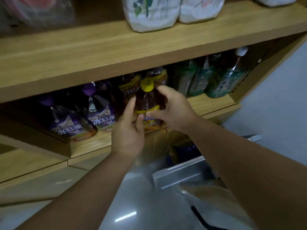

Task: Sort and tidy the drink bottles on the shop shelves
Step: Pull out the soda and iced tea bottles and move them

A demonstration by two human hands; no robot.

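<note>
A yellow-capped bottle of brown tea [147,101] stands at the front edge of the lower wooden shelf [93,143]. My left hand [128,130] holds its left side with the thumb on the yellow label. My right hand [172,107] grips its right side, fingers curled round the shoulder. Behind it stand two more yellow-label bottles [131,85]. To the left are purple-capped bottles [101,110] with purple labels. To the right stand green bottles [221,80] with white caps.
The upper shelf board [116,52] overhangs the bottles and carries white plastic packs [152,14]. A clear plastic box [179,173] sits on the pale floor below, near the shelf's base. The shelf's right side panel [265,73] closes the row of green bottles.
</note>
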